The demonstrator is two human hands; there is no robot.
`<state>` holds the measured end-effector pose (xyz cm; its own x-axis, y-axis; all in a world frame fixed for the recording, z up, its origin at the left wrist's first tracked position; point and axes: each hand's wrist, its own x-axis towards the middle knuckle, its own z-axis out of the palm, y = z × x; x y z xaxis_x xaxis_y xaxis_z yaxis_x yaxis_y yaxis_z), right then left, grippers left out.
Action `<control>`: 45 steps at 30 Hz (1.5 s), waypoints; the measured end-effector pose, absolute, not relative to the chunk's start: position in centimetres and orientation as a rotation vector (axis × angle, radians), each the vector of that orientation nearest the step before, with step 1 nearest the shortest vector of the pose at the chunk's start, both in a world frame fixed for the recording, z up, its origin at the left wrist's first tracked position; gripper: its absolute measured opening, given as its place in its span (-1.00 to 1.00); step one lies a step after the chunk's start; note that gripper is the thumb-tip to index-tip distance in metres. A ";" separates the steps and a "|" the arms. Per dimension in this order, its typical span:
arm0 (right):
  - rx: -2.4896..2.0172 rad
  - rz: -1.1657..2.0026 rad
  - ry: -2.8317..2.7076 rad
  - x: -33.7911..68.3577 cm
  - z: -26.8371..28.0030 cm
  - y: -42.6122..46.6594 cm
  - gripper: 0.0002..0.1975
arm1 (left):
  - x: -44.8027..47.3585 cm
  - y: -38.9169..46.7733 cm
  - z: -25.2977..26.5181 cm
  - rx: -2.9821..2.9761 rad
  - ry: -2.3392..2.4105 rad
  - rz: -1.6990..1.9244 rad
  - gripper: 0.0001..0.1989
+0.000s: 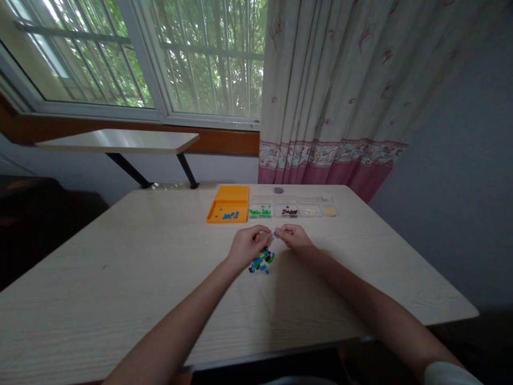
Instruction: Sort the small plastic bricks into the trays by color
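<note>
My right hand [295, 236] pinches a small blue piece [274, 233] between thumb and fingertips, just above the table. Facing it across a narrow gap, my left hand [249, 244] has its thumb and fingers closed together; whatever they hold, if anything, is too small to make out. Under and beside my left hand lies a loose pile of small blocks [262, 260] in blue, green and dark brown, partly covered by the fingers. Beyond the hands stands an open orange box [227, 220] with blue pieces [230, 215] in it.
To the right of the orange box, clear compartments hold green pieces [260, 211], dark brown pieces [289, 211], pale pieces [310, 212] and yellow pieces [330, 212]. A grey round object [278, 190] lies behind them. A raised shelf [124, 140] stands at the table's back left.
</note>
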<state>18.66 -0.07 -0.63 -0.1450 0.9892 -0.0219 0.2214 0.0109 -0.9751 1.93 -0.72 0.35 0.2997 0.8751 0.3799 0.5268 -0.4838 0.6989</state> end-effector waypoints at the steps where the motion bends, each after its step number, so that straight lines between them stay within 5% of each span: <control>1: -1.292 1.219 -1.464 18.5 -0.6 -0.2 -0.56 | 2.1 -0.9 0.3 2.134 1.253 1.036 -0.73; 29: -1.209 1.299 -1.431 18.3 -0.9 -0.1 -0.57 | 1.6 -0.7 0.5 2.128 1.275 1.190 -0.75; 36: -1.135 1.208 -2.032 20.9 -0.2 -0.2 -0.73 | -0.3 0.1 2.5 1.975 1.311 1.739 -0.80; 45: -1.183 0.931 -2.468 21.0 0.6 -0.8 -0.75 | 0.0 -0.2 2.7 2.015 1.247 1.781 -0.83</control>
<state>21.05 -0.77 0.63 -0.6392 0.7675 -0.0478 0.6079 0.4663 -0.6427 -0.03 -0.24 2.69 -0.0677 0.6733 0.7363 0.4616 -0.6331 0.6214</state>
